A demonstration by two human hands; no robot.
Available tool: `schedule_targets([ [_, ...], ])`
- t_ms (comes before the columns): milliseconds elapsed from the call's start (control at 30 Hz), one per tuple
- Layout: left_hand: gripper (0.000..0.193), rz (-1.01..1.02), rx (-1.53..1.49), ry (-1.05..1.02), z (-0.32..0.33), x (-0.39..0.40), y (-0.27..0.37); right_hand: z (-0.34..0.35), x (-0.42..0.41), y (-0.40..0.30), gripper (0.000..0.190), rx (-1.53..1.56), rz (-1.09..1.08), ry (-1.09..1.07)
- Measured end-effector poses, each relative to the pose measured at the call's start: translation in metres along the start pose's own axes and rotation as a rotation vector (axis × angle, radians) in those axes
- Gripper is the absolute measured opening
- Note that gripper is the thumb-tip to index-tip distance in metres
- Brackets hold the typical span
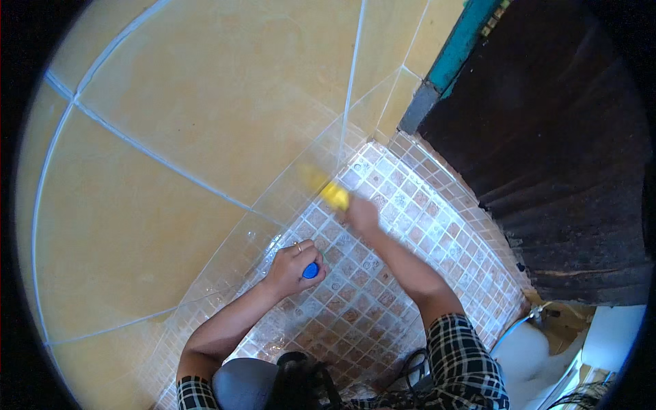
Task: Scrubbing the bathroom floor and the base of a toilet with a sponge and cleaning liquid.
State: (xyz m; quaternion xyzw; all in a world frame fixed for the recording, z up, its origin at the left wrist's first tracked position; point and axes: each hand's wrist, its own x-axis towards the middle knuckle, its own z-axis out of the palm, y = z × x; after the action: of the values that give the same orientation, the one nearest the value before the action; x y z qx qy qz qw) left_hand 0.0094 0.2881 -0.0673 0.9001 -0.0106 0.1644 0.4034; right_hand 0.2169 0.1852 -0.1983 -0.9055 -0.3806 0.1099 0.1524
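Observation:
My left hand (294, 269), with a ring on one finger, is closed around a container. Only its blue cap (310, 270) shows clearly past the fingers; the rest is hidden by my hand. My right hand (363, 215) reaches farther forward and grips a yellow object (335, 196). Motion blur hides whether it is a brush or a cloth. That yellow object is at the line where the mosaic-patterned tile floor (353, 287) meets the wall. The floor looks wet and shiny near the wall.
A yellow tiled wall (205, 118) with white grout lines rises ahead and to the left. At the right are a teal door frame (456, 51) and a large dark brown panel or sheet (543, 154). White toilet ware (520, 343) and a blue hose (510, 333) stand at the lower right.

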Motion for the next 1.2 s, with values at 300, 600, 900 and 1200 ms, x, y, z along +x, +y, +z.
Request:
schedule_targets([
  [300, 0.022, -0.013, 0.006, -0.014, 0.004, 0.001, -0.002, -0.042, 0.076, 0.074, 0.052, -0.09, 0.205, 0.083],
  [600, 0.022, -0.032, -0.005, -0.031, 0.003, 0.002, -0.003, -0.009, -0.017, 0.002, 0.048, 0.013, -0.132, -0.204],
  [900, 0.023, -0.036, 0.049, -0.029, 0.005, 0.002, -0.005, -0.042, 0.076, 0.102, 0.048, -0.015, 0.345, 0.166],
  [1200, 0.023, -0.03, 0.013, -0.033, 0.004, 0.002, -0.007, -0.091, -0.181, 0.229, 0.054, -0.097, 0.818, 0.313],
])
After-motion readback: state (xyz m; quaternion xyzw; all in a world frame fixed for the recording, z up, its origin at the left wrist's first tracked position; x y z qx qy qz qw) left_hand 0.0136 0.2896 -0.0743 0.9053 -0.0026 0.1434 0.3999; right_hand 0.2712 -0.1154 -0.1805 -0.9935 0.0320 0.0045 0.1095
